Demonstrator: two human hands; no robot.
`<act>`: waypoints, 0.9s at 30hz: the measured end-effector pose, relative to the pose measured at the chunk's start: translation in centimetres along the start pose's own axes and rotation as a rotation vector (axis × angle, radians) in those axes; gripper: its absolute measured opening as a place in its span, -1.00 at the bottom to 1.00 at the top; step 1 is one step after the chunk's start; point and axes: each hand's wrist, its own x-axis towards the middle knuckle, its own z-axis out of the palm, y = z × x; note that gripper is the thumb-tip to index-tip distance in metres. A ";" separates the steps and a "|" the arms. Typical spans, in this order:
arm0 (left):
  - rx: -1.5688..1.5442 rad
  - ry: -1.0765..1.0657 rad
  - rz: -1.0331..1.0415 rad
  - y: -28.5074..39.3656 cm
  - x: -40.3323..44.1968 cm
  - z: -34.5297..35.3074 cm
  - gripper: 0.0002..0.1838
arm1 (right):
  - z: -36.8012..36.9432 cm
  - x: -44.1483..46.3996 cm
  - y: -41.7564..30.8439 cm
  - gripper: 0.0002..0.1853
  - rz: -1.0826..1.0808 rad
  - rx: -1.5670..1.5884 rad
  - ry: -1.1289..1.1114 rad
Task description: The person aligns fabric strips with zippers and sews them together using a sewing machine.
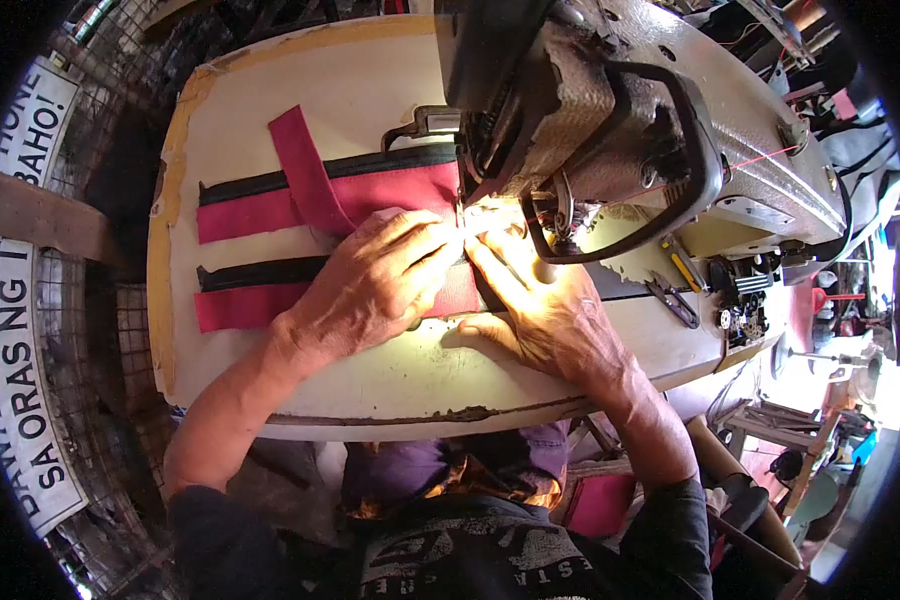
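Red fabric with black strips along its edges (pixel 400 190) lies flat on the sewing machine's pale table, running under the machine head (pixel 570 120). My left hand (pixel 385 275) is closed, its fingertips pinched together on the fabric just left of the lit needle area. A loose red strip (pixel 305 165) lies slantwise over the piece, up to my left knuckles. My right hand (pixel 545 305) rests on the fabric and table, fingers stretched toward the needle and thumb spread. The needle point itself is hidden by glare and my fingers.
Right of my right hand lie a yellow-handled cutter (pixel 682 264) and small dark snips (pixel 674 302). A bobbin winder mechanism (pixel 742 315) sits at the table's right end. Wire mesh and lettered signs (pixel 30 380) stand at the left. A black looped bar (pixel 705 150) juts from the machine head.
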 end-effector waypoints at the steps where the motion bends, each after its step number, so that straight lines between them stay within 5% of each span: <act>1: -0.011 0.000 -0.003 -0.2 0.0 0.0 -0.54 | 0.1 0.0 0.0 -0.20 -0.007 -0.008 0.016; 7: -0.037 0.029 -0.021 -0.2 -0.6 0.3 -0.59 | 0.9 -0.1 0.5 -0.24 -0.081 0.009 0.196; 11: -0.070 0.029 -0.068 -0.2 -0.7 0.3 -0.65 | 0.3 -0.5 0.2 -0.18 0.045 0.058 0.075; 21: -0.073 -0.009 0.007 -0.8 -0.6 -0.2 -0.70 | 1.3 -1.2 1.1 -0.60 -0.131 0.065 0.147; 27: -0.084 -0.025 0.018 -0.9 -0.5 -0.3 -0.69 | 1.5 -1.1 1.4 -0.61 -0.181 0.073 0.209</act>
